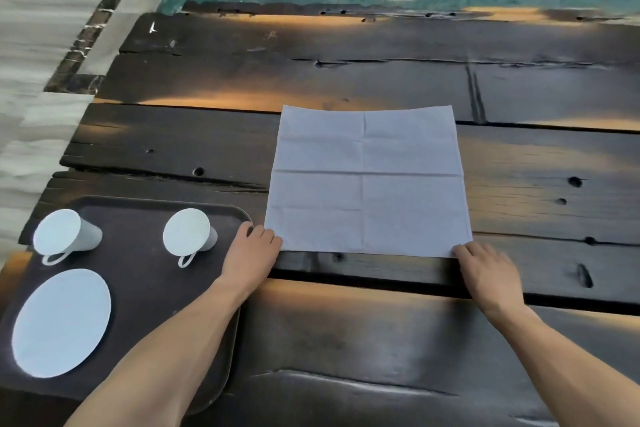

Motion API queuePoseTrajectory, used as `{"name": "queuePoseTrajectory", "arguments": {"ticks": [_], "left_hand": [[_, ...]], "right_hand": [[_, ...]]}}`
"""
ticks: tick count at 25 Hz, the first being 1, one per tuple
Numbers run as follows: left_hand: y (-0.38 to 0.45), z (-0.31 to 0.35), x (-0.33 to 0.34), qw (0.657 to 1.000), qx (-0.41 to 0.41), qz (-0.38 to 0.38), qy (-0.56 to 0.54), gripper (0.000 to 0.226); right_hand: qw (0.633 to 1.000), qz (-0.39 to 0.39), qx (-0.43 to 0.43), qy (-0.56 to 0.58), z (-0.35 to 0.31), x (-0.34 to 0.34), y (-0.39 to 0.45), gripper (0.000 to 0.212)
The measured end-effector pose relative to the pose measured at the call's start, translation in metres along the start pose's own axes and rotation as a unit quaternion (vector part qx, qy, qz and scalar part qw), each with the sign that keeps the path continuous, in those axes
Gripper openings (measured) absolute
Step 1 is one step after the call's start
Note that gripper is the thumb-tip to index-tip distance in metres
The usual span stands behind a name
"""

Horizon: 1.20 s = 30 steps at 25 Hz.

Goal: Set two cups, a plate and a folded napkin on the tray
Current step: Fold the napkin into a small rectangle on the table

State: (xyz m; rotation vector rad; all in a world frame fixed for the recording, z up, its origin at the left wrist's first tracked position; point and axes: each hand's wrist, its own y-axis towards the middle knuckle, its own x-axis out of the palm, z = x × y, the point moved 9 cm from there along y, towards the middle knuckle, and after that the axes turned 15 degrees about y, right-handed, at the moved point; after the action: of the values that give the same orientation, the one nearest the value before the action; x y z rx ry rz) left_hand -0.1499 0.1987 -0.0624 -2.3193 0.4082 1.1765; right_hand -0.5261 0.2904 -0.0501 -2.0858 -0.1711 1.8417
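- My left hand (254, 246) pinches the napkin (369, 180) at its near left corner; my right hand (485, 270) pinches the near right corner. Fingers curl at the edge on both.
- Risk: if I lift one corner ahead of the other, the fold probably goes crooked and the edges miss each other.
- Risk: the cloth looks thin and limp, so it may sag or drag on the rough planks of the table (536, 184) and bunch.
- Risk: my left forearm lies over the tray (145, 208) rim; a wide swing could knock the right cup (188, 230).
- Napkin: pale, square, spread flat in the frame centre, cross creases showing, not yet folded, off the tray.
- Lower left of frame: tray already holds left cup (64, 232), right cup and plate (62, 322).
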Motion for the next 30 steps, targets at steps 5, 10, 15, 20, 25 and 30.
{"name": "queuePoseTrajectory", "arguments": {"ticks": [5,10,15,20,25,30], "left_hand": [[0.004,0.004,-0.004,0.999,0.023,0.001,0.022,0.024],[-0.003,0.0,-0.026,0.999,-0.008,0.035,-0.025,0.016],[-0.032,-0.009,-0.048,0.986,-0.075,0.092,-0.117,0.018],[-0.071,-0.017,-0.051,0.951,-0.137,0.139,-0.238,0.013],[-0.092,-0.031,-0.032,0.84,-0.208,0.099,-0.49,0.018],[-0.077,-0.053,-0.023,0.718,-0.245,0.061,-0.649,0.02]], "right_hand": [[0.998,-0.013,-0.026,-0.057,0.002,-0.001,0.004,0.026],[0.997,0.06,-0.032,0.031,0.004,-0.016,-0.006,0.02],[0.986,0.115,0.034,0.114,0.021,-0.019,-0.037,0.01],[0.943,0.157,0.088,0.281,0.048,-0.021,-0.074,0.016],[0.87,0.151,0.124,0.453,0.071,-0.015,-0.095,0.01],[0.775,0.167,0.151,0.591,0.087,-0.027,-0.08,0.005]]}}
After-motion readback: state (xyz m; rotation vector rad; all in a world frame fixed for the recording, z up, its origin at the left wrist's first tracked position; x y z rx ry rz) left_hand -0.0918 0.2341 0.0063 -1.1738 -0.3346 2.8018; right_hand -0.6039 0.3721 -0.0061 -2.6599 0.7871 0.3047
